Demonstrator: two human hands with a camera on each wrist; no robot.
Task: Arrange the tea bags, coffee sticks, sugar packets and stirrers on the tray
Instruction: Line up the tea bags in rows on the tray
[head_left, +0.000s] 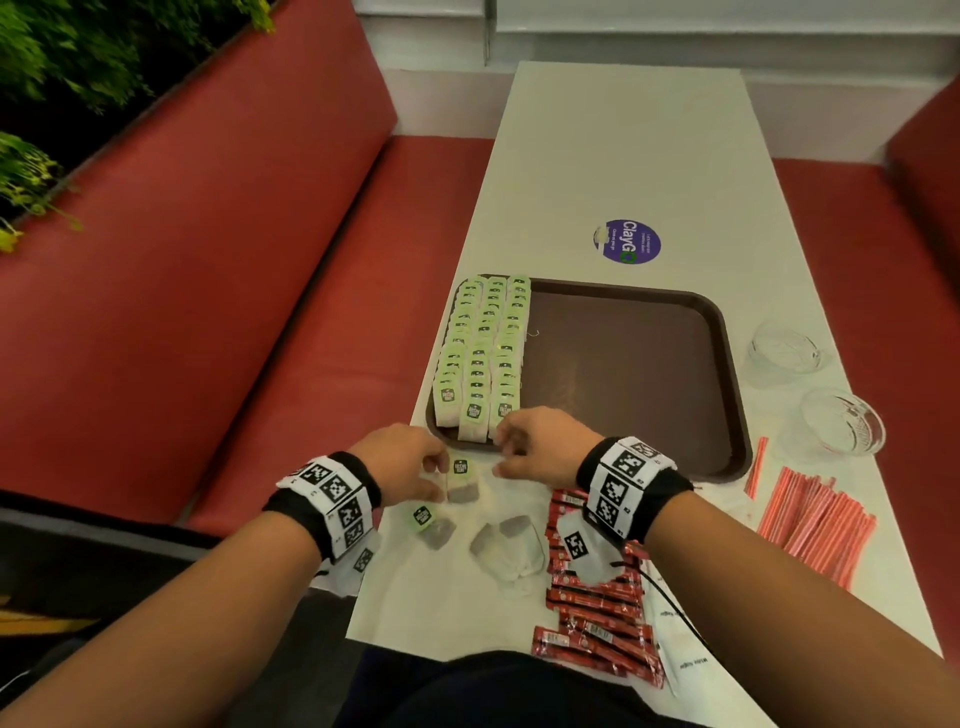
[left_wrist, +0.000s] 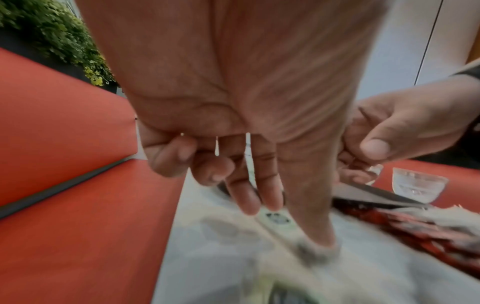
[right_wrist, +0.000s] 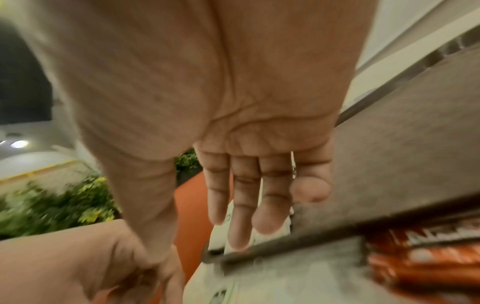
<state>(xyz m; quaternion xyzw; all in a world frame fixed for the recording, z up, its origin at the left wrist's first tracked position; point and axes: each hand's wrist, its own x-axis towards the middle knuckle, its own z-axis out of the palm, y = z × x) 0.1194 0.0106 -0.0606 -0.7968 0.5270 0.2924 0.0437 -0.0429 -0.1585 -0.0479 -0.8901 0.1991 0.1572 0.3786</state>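
A brown tray (head_left: 623, 374) holds three rows of green-tagged tea bags (head_left: 483, 353) along its left side. Just in front of it my left hand (head_left: 439, 478) pinches a loose tea bag (head_left: 461, 483) on the white table; in the left wrist view the thumb presses its pouch (left_wrist: 319, 253). My right hand (head_left: 501, 452) hovers over the tray's near left corner, fingers relaxed, touching the nearest tea bags (right_wrist: 259, 236). More loose tea bags (head_left: 506, 545) lie nearer me. Red coffee sticks (head_left: 597, 608) and pink stirrers (head_left: 815, 525) lie to the right.
Two glass bowls (head_left: 784, 348) (head_left: 841, 421) stand right of the tray. A purple sticker (head_left: 627, 241) is on the table beyond it. White packets (head_left: 685, 660) show beside the coffee sticks under my right forearm. Red bench seats (head_left: 234, 312) flank the narrow table.
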